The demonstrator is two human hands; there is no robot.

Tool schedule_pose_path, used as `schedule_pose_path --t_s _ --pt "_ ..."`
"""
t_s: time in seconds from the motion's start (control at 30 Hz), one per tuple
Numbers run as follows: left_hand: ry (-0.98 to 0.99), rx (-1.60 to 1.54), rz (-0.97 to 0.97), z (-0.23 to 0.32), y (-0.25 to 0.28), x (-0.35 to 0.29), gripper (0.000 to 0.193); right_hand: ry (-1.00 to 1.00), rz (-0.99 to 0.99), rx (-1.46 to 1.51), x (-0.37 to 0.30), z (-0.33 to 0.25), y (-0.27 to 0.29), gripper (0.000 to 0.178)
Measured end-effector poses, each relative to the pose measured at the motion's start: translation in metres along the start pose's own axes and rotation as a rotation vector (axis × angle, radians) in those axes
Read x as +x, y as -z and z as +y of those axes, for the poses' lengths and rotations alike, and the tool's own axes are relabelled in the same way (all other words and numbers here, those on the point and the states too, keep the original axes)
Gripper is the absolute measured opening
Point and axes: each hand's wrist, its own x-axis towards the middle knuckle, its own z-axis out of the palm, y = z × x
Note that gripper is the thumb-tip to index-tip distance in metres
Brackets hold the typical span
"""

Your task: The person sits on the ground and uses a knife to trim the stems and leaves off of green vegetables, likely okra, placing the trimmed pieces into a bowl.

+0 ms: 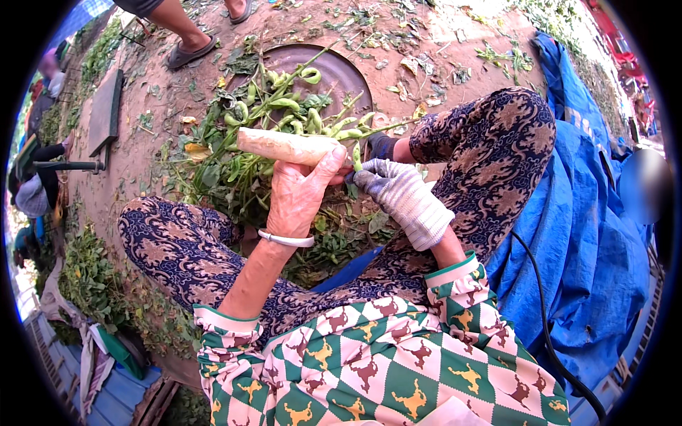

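My bare left hand (298, 192), a pale bracelet on its wrist, is closed round a thick, pale wooden-looking handle (280, 145) lying crosswise over it. What is on the handle's right end is hidden by my fingers. My right hand (405, 195), in a whitish knitted glove, is close beside the left, its fingertips pinched on a small green pod (356, 157). Under and beyond both hands lies a heap of leafy stalks (227, 160) with plump, curved green pods (284, 104). Part of the heap rests on a round brown tray (337, 60) on the ground.
My patterned trouser legs (490, 149) bend around the heap. A crumpled blue tarp (575, 234) with a black cable (540, 284) lies at right. Another person's sandalled foot (192, 51) stands beyond. A small dark stool (106, 113) and leafy piles (92, 277) are at left.
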Motion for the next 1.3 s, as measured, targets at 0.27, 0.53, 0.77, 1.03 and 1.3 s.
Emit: schedule_pose_path --t_s 0.27,0.53,0.77,1.03,1.3 --pt "-0.131 0.05 0.087 -0.01 -0.006 0.001 0.018 0.096 0.103 -0.533 -0.002 -0.024 -0.006 0.019" --pt "-0.016 -0.068 0.036 -0.005 -0.002 0.0 0.022 0.114 0.117 -0.41 0.0 -0.016 -0.007 0.022" --pt "-0.307 0.404 0.124 -0.016 -0.011 -0.002 0.008 0.103 0.15 -0.468 -0.002 -0.017 -0.017 0.023" --pt "-0.277 0.336 0.098 -0.013 -0.008 0.005 0.01 -0.067 0.056 0.054 0.005 0.004 -0.023 0.028" --pt "-0.056 -0.053 0.051 -0.009 -0.005 0.002 0.017 -0.288 -0.285 0.92 -0.002 0.001 -0.009 0.034"
